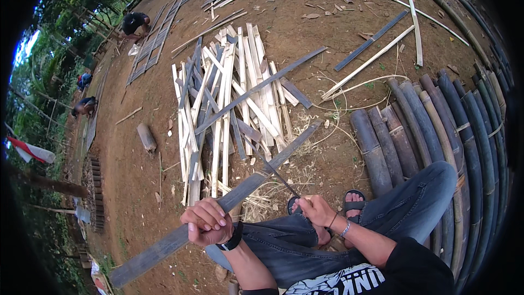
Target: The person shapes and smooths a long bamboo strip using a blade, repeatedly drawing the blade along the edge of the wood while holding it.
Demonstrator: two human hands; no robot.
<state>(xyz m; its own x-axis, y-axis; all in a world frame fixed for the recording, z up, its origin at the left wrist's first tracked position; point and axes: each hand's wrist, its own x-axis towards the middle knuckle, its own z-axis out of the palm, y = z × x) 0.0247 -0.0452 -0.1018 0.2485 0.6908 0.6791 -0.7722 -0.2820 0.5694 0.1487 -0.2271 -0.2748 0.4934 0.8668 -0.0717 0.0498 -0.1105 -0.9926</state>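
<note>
Bamboo strip, long, flat and dark grey (248,184) with a tan edge, slants under my left hand (207,222), closed over it, as I watch remotely; my right hand (316,211) grips a narrow dark blade (279,175) crossing it.

Outdoor yard (128,155). Floor: bare brown earth (284,43); dry leaves (312,16) scattered on far side. Left edge: dense green trees (73,13), bright sky (24,59) showing through gaps; red-and-white flag (30,150) in front of them. Light: soft daylight.
</note>
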